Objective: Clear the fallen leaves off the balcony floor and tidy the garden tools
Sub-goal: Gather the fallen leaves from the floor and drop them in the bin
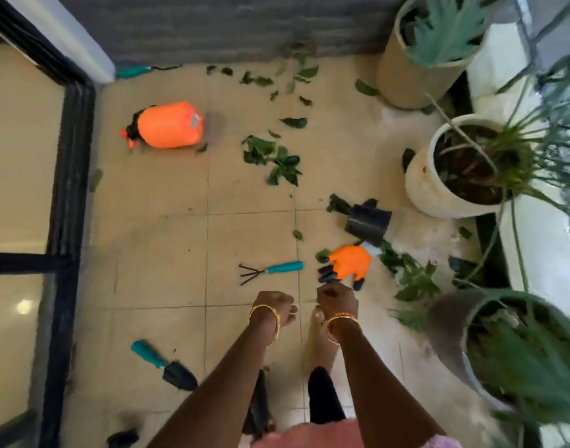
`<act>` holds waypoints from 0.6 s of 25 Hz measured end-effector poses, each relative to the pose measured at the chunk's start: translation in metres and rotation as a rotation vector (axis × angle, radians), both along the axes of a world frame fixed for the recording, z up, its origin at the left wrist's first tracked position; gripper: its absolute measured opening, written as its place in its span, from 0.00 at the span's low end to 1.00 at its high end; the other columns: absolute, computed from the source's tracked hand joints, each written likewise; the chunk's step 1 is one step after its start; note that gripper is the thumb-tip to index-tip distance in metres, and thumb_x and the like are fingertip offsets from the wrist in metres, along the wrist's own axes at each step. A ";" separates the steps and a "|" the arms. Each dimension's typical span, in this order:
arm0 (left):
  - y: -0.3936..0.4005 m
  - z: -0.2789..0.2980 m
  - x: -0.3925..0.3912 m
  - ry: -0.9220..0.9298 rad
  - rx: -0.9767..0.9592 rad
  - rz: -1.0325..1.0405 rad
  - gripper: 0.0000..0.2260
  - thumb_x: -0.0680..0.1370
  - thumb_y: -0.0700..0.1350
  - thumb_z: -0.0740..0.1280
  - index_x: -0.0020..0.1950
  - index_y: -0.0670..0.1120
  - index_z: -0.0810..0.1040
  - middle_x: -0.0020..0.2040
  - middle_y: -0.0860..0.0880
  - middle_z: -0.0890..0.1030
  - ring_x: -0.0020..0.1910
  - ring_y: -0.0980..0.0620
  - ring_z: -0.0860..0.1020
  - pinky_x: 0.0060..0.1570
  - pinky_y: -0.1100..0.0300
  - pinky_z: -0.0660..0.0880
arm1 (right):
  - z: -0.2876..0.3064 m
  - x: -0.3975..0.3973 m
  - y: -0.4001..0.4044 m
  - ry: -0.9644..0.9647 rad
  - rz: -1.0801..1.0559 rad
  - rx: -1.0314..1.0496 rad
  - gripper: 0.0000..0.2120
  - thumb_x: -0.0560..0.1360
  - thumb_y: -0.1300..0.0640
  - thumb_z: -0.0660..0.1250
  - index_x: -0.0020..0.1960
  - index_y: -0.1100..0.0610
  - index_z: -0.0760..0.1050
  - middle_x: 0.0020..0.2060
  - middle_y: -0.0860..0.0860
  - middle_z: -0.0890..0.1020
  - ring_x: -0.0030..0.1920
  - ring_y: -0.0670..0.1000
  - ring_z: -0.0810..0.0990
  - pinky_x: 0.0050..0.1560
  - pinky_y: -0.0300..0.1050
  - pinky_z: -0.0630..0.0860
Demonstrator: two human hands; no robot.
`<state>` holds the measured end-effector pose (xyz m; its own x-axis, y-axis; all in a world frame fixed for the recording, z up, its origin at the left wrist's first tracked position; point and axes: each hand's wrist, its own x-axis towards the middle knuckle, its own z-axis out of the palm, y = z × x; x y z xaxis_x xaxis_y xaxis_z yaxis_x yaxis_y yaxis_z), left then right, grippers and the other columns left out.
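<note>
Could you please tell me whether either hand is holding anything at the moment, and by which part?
Nothing is held: the left hand and the right hand are both curled into empty fists above the tiled floor.

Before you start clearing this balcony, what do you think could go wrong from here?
1. The hand rake lies close ahead of the bare foot; a step forward might land on its prongs.
2. The trowel lies beside the legs, where it is easily trodden on.
3. The orange sprayer lies on its side and may leak. Both the left hand and the right hand look curled and hold nothing.
</note>
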<state>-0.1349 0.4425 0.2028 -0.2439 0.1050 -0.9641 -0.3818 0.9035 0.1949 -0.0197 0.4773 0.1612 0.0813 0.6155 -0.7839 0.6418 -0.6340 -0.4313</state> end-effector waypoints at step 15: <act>0.090 -0.208 -0.095 0.131 -0.069 -0.196 0.13 0.79 0.43 0.61 0.59 0.37 0.77 0.51 0.40 0.77 0.49 0.43 0.76 0.55 0.52 0.74 | -0.232 -0.036 0.136 -0.406 1.012 0.053 0.27 0.72 0.52 0.70 0.67 0.59 0.65 0.62 0.61 0.69 0.60 0.63 0.72 0.57 0.52 0.72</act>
